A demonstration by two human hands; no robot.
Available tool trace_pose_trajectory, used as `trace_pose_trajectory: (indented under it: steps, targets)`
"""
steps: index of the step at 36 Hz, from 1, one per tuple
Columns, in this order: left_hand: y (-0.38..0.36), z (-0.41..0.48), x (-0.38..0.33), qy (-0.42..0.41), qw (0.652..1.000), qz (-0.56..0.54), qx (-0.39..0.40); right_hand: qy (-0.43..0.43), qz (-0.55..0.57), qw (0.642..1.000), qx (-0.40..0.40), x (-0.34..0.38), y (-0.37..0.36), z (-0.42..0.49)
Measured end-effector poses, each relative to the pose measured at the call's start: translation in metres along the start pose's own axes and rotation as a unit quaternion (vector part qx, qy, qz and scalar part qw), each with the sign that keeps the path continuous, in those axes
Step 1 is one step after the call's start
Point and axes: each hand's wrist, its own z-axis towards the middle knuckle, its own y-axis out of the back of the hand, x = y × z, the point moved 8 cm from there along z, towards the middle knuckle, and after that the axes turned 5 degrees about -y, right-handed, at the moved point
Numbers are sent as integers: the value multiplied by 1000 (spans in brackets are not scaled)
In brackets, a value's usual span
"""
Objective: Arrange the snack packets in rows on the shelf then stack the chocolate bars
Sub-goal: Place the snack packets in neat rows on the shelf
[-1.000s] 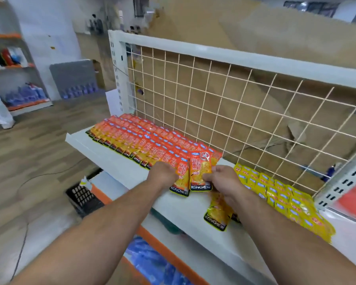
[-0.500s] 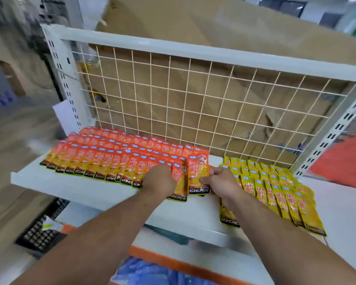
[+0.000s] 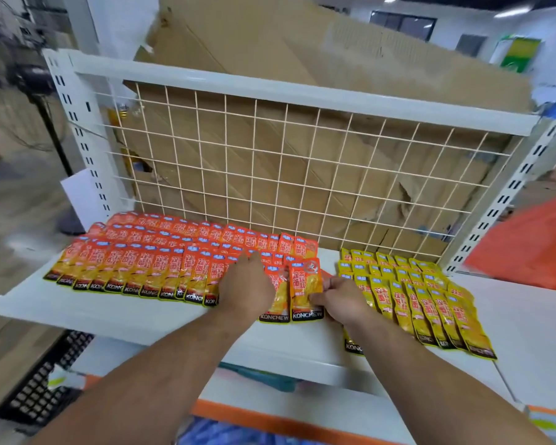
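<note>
- The right hand (image 3: 342, 300) pinches 1 orange packet (image 3: 305, 281), which lies at the hand's 10 o'clock on the shelf (image 3: 109, 313).
- The left hand (image 3: 246, 285) rests flat, fingers straight, on the orange rows (image 3: 135, 268) at that packet's 9 o'clock.
- The yellow packets (image 3: 430, 303) lie at 3 o'clock.

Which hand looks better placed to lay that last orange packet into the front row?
The right hand, probably. It pinches the orange packet at the row's open end, so it only needs to lower it. The left hand lies flat on the neighbouring packets, seemingly steadying them.
</note>
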Motion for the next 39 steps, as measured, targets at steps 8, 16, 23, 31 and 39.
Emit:
trace_pose_trajectory:
  steps: [8, 16, 23, 31, 39]
  targets:
    - [12, 0, -1, -33, 998, 37, -38, 18, -24, 999, 34, 3, -17, 3]
    - [12, -6, -1, -28, 998, 30, -56, 36, -187, 981, -27, 7, -20, 10]
    - [8, -9, -1, -17, 998, 41, -50, 54, -287, 954, -67, 13, -18, 6]
    - [7, -13, 0, -18, 998, 45, -45, 41, -338, 937, -74, 11, -20, 6]
    - [7, -16, -1, -25, 998, 55, -26, 48, -342, 935, -76, 14, -19, 3]
